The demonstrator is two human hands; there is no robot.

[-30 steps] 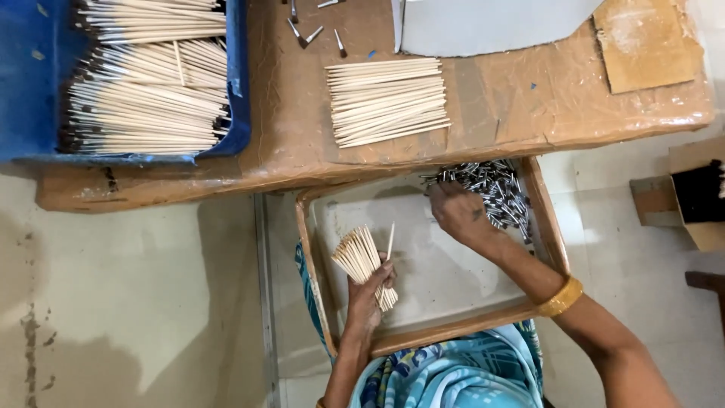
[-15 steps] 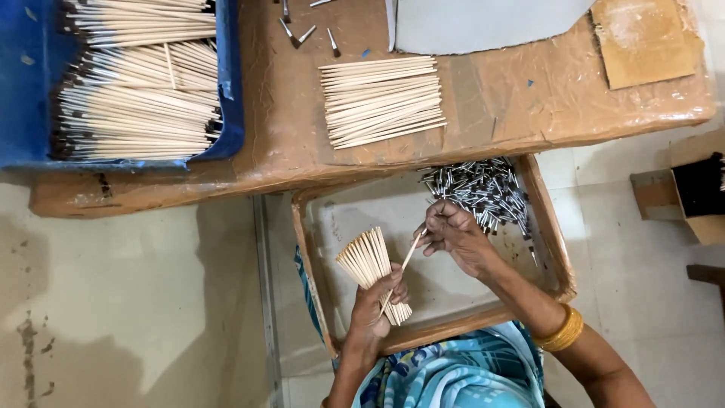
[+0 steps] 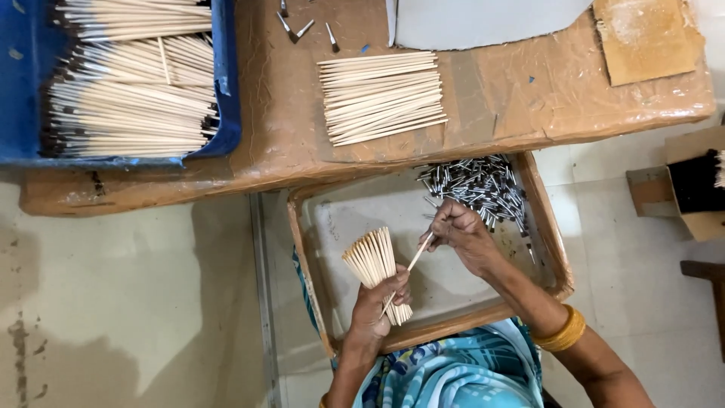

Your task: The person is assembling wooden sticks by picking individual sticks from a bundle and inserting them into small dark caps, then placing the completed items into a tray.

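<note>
Sticks, thin pale wooden ones, are what both hands are busy with, seen from the head camera looking straight down over the person's lap.

Left hand (image 3: 375,296) is clenched around a fanned bundle of sticks (image 3: 375,264), gripping it low so the tops splay up and away toward the worktop. The bundle sits over the shallow wooden tray (image 3: 306,249) that rests on the lap, on its left half.

Right hand (image 3: 461,233) is up and to the right of that bundle, fingers pinched shut on the upper end of a single stick (image 3: 414,260). That one stick runs on a slant, its top in the right hand, its lower end reaching down-left to the left hand, where it looks to touch or slip in beside the bundle's base; exactly where it ends I cannot tell. So its long axis points straight from one hand to the other, crossing the bundle's lean.

Just behind the right hand, in the tray's far right corner, lies the heap of small metal ferrules (image 3: 478,183), silver and dark, touching the tray wall. The right hand is clearly the nearer one to that heap; the left is well apart from it.

Beyond the tray, on the brown taped worktop (image 3: 279,113), a loose batch of plain sticks (image 3: 381,97) lies nearly level, left to right. Far left, a blue crate (image 3: 226,91) holds many sticks with dark tips. A few stray metal pieces (image 3: 298,26) sit near the far edge.
</note>
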